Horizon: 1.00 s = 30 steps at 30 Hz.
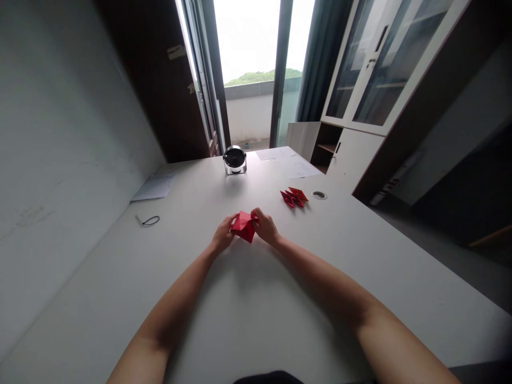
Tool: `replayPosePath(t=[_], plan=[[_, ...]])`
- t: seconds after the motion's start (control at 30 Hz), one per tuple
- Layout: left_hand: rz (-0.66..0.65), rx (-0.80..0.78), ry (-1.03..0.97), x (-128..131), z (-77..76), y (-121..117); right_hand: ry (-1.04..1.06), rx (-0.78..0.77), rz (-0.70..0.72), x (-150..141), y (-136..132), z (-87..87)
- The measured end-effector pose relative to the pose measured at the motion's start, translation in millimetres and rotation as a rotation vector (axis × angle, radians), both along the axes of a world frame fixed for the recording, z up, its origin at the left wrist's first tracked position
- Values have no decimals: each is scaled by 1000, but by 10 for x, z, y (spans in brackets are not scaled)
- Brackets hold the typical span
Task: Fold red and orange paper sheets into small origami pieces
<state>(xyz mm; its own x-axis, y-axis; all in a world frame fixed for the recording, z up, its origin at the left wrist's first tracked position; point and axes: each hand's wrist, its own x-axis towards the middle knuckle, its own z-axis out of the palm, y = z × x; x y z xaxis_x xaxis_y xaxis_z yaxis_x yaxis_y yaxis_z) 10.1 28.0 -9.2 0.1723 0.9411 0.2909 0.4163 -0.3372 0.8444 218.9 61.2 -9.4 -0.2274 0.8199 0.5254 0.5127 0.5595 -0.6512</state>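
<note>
A partly folded piece of red paper (pixel 245 226) is held between my two hands, over the middle of the white table. My left hand (pixel 225 232) grips its left edge, fingers behind it. On the other side, my right hand (pixel 264 224) pinches the paper's upper right corner with thumb and fingers closed. Several red folded paper pieces (pixel 294 197) stand together on the table, beyond and to the right of my right hand; one at the back looks more orange. The paper's underside is hidden from me.
The white table (pixel 240 320) carries a round black device on a metal stand (pixel 235 160) at its far side. Paper sheets (pixel 294 162) lie at the back right, more papers (pixel 154 188) at the left wall. A black cable loop (pixel 150 221) and a round cable hole (pixel 319 196) also show.
</note>
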Motion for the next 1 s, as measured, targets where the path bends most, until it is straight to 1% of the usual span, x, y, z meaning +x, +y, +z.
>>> replayPosePath(t=[0.1, 0.17, 0.3, 0.4, 0.47, 0.53, 0.63, 0.73, 0.87, 0.93, 1.0], plan=[[26, -76, -76, -6, 4, -6, 72, -36, 28, 8, 25, -19], [15, -103, -134, -13, -7, 7, 101, -52, 71, 12, 27, -19], [-53, -103, -289, -29, -57, 59, 151, -79, 169, 16, 22, 0], [-128, -122, -366, -52, -82, 82, 200, -116, 187, 14, 42, -10], [-152, -152, -389, -72, -83, 81, 232, -139, 190, 11, 65, -31], [-145, -173, -405, -89, -74, 71, 246, -168, 204, 6, 86, -54], [-95, -179, -411, -103, -56, 53, 226, -193, 268, -1, 102, -76], [-64, -149, -382, -104, -42, 46, 170, -105, 320, -5, 96, -86], [-94, -65, -276, -107, -56, 73, -34, 86, 254, 20, 67, -84], [-66, -5, -142, -119, -86, 102, -147, 142, 228, 43, 63, -80], [-28, 58, 73, -142, -125, 129, -248, 155, 252, 66, 74, -83]])
